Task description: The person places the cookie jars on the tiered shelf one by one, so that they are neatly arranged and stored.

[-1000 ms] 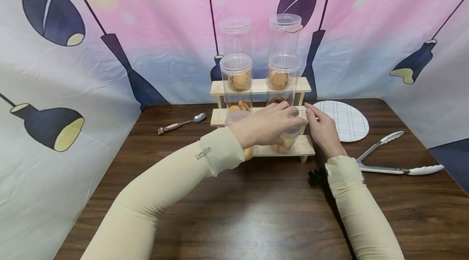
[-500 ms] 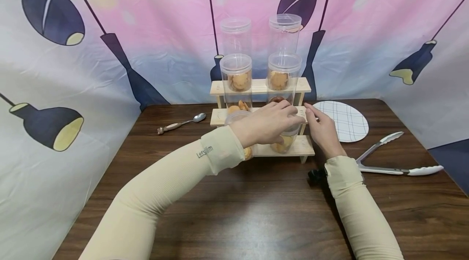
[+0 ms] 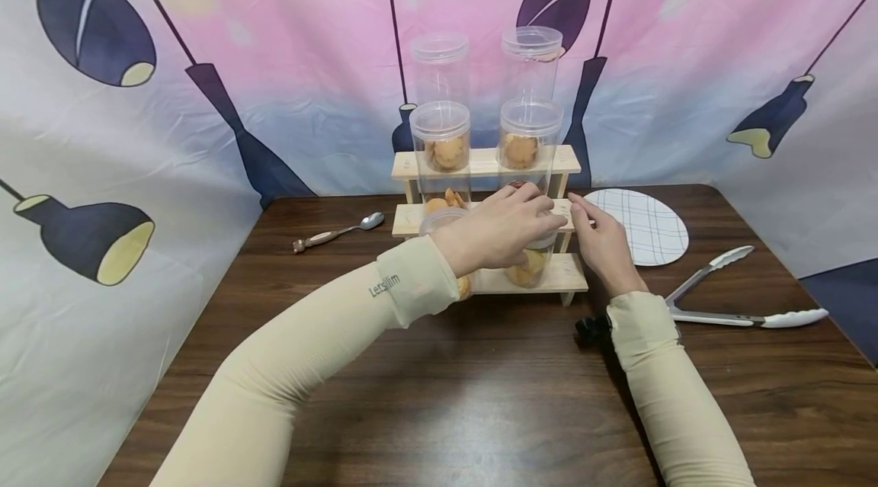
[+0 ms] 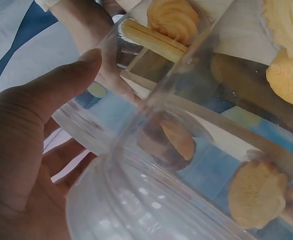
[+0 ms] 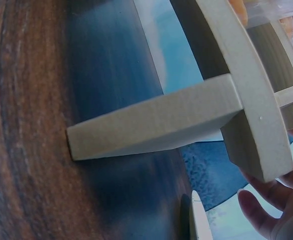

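My left hand point(image 3: 497, 228) reaches over the lower right of a tiered wooden stand point(image 3: 565, 271) and holds the clear lidded jar point(image 3: 527, 270) there from above. Pale yellow cookies show inside that jar. In the left wrist view, the thumb point(image 4: 66, 80) lies along the clear rim and the other fingers are partly hidden behind the plastic. My right hand point(image 3: 607, 247) is beside the right end of the stand, its fingers loosely extended. In the right wrist view, its fingertips point(image 5: 266, 190) are right at the end of a shelf board point(image 5: 256, 130).
More clear jars point(image 3: 442, 121) of cookies stand on the tiers. A spoon point(image 3: 339, 232) lies left of the stand. On the right are a round checked placemat point(image 3: 645, 228) and spread white-handled tongs point(image 3: 720, 318). A printed cloth point(image 3: 309, 52) hangs behind the wooden table point(image 3: 446, 395).
My left hand has shifted slightly left with the jar, and more of the cookies inside it show below the hand. My right hand stays by the stand.
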Demonstrator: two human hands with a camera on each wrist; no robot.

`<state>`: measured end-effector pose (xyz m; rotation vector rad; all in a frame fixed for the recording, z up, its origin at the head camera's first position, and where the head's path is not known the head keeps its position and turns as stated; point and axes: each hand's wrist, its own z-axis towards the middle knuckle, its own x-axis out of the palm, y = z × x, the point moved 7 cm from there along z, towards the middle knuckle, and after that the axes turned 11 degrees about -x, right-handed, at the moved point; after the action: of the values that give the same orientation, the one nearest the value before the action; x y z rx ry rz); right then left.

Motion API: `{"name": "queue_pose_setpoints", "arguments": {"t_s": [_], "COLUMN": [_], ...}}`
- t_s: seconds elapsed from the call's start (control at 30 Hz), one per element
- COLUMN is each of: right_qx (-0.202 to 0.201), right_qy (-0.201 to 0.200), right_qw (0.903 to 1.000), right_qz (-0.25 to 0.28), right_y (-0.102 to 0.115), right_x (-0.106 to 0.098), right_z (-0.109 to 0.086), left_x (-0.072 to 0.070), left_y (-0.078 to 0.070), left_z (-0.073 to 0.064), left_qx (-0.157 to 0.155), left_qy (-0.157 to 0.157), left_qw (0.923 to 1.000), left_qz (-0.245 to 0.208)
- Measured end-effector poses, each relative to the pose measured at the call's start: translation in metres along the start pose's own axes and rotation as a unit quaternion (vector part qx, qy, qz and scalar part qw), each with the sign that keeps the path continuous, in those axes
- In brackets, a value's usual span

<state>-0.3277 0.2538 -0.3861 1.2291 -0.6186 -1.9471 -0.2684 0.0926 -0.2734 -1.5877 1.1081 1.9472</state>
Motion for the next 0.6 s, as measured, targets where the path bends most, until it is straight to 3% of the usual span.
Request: {"name": "queue_pose_setpoints", "arguments": {"t_s": [0.6], "right_qx": [-0.005], "right_qy": [0.004], "right_qw": [1.0], "right_qz": [-0.002], "right_y": [0.0002], "right_x": [-0.001], "right_z": [-0.0003], "left_x": [-0.0034], "left_y": [-0.0017], "left_z": [-0.0058], "left_qx": [0.005], "left_qy": [-0.02], "left_qw": [0.9998], "left_qz": [-0.001]}}
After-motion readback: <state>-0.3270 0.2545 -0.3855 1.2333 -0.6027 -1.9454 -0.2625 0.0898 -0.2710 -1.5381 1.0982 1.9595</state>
